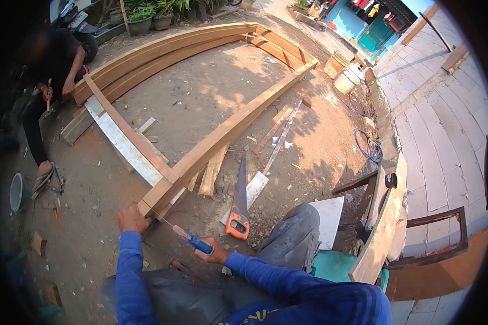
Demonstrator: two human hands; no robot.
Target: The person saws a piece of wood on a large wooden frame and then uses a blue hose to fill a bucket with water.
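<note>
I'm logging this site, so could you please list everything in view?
Near beam: one, brown, centre
Other beams: several, brown, upper centre
Plank: one, whitish, centre left
Handsaw: one, orange and grey, centre
Tool: one, blue, lower centre
Bucket: one, grey, left edge
Coil: one, blue, right
Loose board: one, tan, lower right
Motorbike: one, dark, upper left
Plants: several, green, top
Building: one, blue, upper right
Co-worker: one, black-clad, left
Left hand: one, bare, on near beam
Right hand: one, bare, holding tool

We've open brown dirt [89,203] left of us; a long brown wooden beam [228,130] blocks ahead, an orange-handled handsaw [240,199] rightward!
</note>
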